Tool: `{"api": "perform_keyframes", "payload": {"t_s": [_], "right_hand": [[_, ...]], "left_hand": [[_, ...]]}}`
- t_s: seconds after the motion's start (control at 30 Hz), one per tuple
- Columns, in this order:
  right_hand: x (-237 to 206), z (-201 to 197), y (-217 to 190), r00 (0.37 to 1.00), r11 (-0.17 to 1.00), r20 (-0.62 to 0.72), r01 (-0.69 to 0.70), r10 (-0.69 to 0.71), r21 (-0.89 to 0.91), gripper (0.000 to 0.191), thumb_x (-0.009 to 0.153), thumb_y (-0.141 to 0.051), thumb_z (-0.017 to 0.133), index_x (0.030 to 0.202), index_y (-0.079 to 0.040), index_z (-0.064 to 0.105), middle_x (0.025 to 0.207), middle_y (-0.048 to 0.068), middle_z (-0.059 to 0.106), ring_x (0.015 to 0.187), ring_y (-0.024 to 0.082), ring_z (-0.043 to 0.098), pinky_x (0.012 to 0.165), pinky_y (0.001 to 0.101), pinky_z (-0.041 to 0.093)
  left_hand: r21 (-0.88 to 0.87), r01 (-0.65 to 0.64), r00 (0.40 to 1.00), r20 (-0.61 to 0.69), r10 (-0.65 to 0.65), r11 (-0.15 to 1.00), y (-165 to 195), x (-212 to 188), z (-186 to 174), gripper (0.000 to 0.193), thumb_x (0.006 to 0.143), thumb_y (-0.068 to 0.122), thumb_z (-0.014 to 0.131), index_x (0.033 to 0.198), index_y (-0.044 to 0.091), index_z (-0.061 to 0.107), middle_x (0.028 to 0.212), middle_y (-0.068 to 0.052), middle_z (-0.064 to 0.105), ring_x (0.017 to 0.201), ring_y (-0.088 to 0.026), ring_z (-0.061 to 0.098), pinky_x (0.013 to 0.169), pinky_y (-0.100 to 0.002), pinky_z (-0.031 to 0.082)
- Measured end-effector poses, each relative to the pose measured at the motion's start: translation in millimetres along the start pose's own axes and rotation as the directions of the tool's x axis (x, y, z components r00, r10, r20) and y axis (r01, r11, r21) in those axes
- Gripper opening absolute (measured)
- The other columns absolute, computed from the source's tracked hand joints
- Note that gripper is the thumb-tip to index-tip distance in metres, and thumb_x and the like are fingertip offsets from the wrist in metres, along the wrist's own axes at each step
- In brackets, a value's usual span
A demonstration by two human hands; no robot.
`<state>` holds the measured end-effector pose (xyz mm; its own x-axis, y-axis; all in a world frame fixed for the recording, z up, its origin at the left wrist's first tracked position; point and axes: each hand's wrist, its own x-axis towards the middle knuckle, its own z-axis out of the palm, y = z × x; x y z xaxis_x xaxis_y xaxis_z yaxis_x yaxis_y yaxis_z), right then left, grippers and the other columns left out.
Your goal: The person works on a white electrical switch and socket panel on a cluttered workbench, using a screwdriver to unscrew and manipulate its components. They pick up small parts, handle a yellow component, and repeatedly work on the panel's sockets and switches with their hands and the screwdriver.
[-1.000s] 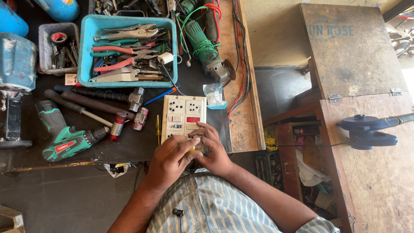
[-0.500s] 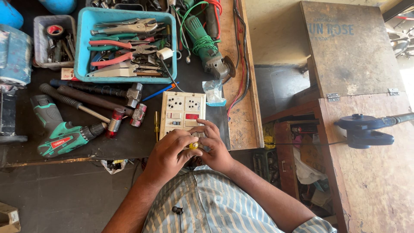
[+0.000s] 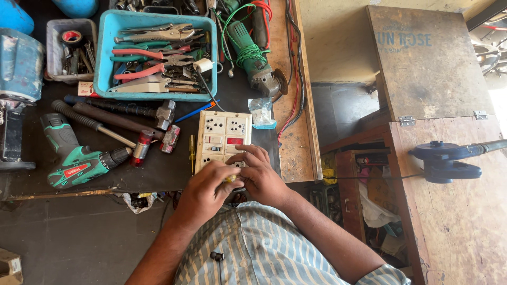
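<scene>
A cream switchboard panel [image 3: 222, 138] with sockets and a red switch lies on the dark desk [image 3: 158, 174], just below the blue tool tray [image 3: 103, 63]. Both hands meet at the panel's near edge: the left hand [image 3: 203, 192] is curled, fingers pressed together around what seems to be a small yellow piece, though it is mostly hidden; the right hand [image 3: 261, 177] rests fingers bent on the panel's lower corner. Left of the panel lie two hammers [image 3: 158, 126] and a green drill [image 3: 79, 161].
</scene>
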<state>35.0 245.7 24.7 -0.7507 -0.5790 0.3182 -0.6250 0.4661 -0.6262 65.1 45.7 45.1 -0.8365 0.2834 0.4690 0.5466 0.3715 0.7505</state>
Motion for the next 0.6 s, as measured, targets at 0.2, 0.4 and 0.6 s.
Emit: {"api": "perform_keyframes", "payload": {"t_s": [0.2,0.4,0.6], "right_hand": [[-2.4,6.3,0.3,0.998,0.994,0.007,-0.064,0.064,0.084,0.022,0.081,-0.007,0.077,0.103,-0.008,0.076,0.128,0.008,0.062,0.142,0.035,0.043,0.116,0.0518,0.034],[-2.3,7.4,-1.0,1.000,0.996,0.020,-0.018,0.020,-0.083,0.031,0.080,-0.004,0.075,0.112,-0.007,0.075,0.134,0.010,0.061,0.144,0.035,0.044,0.120,0.0517,0.035],[-6.2,0.2,-5.7,1.000,1.000,0.005,-0.016,0.016,0.011,0.047,0.081,-0.020,0.085,0.123,-0.009,0.071,0.130,0.009,0.062,0.143,0.033,0.046,0.121,0.0526,0.034]], "left_hand": [[0.073,-0.004,0.992,-0.128,0.013,0.997,0.0,0.7,5.5,0.050,0.081,0.030,0.086,0.109,0.008,0.051,0.090,-0.009,0.060,0.081,-0.023,0.067,0.067,-0.037,0.056],[-0.028,0.002,0.998,0.068,0.000,1.000,12.9,-1.1,-11.4,0.036,0.096,0.009,0.068,0.131,0.003,0.058,0.122,-0.017,0.071,0.112,-0.033,0.073,0.088,-0.039,0.061],[0.124,0.189,0.980,-0.082,-0.180,0.974,17.7,-11.0,-21.1,0.024,0.091,0.015,0.076,0.106,0.004,0.060,0.105,-0.015,0.077,0.094,-0.028,0.079,0.074,-0.035,0.064]]}}
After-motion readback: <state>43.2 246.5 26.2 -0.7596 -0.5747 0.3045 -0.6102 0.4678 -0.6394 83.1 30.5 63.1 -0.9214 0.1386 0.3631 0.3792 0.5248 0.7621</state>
